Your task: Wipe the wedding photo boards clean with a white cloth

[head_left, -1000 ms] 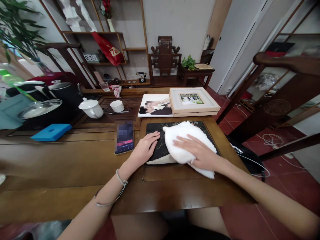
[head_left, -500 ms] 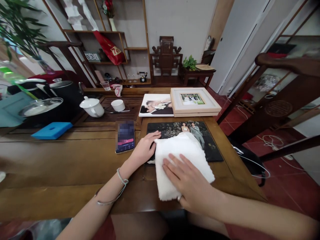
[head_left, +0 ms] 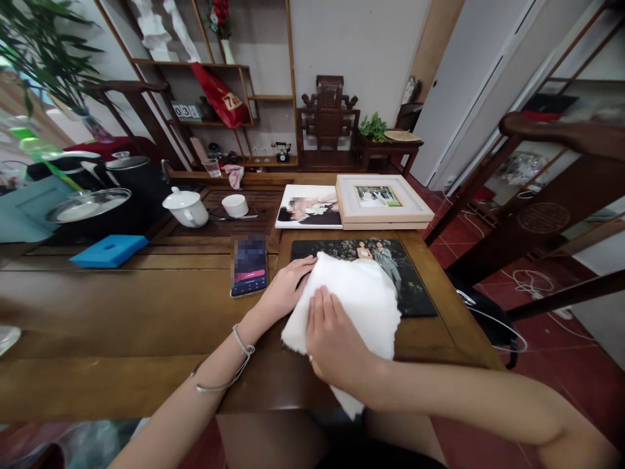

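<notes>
White cloth point(head_left: 368, 303) under flattened right hand point(head_left: 336, 342), overlapping dark photo panel point(head_left: 416, 292), outstretched left hand point(head_left: 287, 286) beside cloth

Right hand point(head_left: 336, 345) and white cloth point(head_left: 366, 303) slid left and down, to lower middle of frame. Two people point(head_left: 387, 262) in dark photo point(head_left: 417, 296), right of centre, now show.

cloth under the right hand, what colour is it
The cloth is plain white, seen best in the head view.

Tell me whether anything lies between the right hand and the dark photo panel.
Yes: the white cloth lies between them, under the right hand and over the near left part of the dark photo panel.
</notes>
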Demonstrator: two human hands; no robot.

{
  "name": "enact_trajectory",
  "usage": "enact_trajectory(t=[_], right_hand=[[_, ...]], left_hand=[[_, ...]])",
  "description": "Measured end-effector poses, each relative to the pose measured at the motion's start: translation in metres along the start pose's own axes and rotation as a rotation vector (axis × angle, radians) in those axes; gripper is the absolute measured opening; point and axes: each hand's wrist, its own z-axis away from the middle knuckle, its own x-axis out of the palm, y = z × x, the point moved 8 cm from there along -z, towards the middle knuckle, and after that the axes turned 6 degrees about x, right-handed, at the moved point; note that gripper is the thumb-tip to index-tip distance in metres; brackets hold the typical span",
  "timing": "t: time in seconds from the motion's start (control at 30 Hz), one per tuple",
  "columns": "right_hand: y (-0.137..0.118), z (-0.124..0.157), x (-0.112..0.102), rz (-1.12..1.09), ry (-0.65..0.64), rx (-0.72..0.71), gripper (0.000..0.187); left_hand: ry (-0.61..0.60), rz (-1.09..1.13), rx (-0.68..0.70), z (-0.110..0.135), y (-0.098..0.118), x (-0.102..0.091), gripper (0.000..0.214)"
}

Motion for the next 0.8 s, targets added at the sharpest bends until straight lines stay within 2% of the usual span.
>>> enact_trajectory(t=[0.1,0.17,0.27,0.4,0.5,0.57,0.63,0.7,0.8], right_hand=[[-0.005,0.022,-0.008,-0.147,0.028,-0.130,0.074],[0.017,0.033,-0.008,-0.297,0.015,-0.143,0.072],[0.079,0.042,0.005,-0.430,-0.004,-0.018,0.071],[0.173,0.054,0.029,-0.425,0.074,0.205,0.067],[0.214,0.060,0.045,-0.445,0.107,0.286,0.066],[0.221,0.057,0.050,-0.419,0.114,0.317,0.067],[0.213,0.044,0.050,-0.373,0.111,0.326,0.068],[0.191,0.023,0.046,-0.345,0.090,0.292,0.069],[0.144,-0.005,0.037,-0.324,0.043,0.222,0.069]], left_hand=[[0.001,0.012,0.016,0.000,0.002,0.000,0.035],[0.008,0.011,0.029,0.000,0.002,0.001,0.035],[0.026,-0.011,0.025,0.000,0.000,0.002,0.035],[0.046,-0.016,0.023,0.000,-0.002,0.003,0.035],[0.058,-0.012,0.029,0.000,0.000,0.002,0.034],[0.062,-0.011,0.029,0.000,0.000,0.001,0.034],[0.066,-0.015,0.025,0.000,0.000,0.001,0.034],[0.067,-0.017,0.024,0.000,0.000,0.002,0.034],[0.068,-0.016,0.031,0.000,0.000,0.002,0.034]])
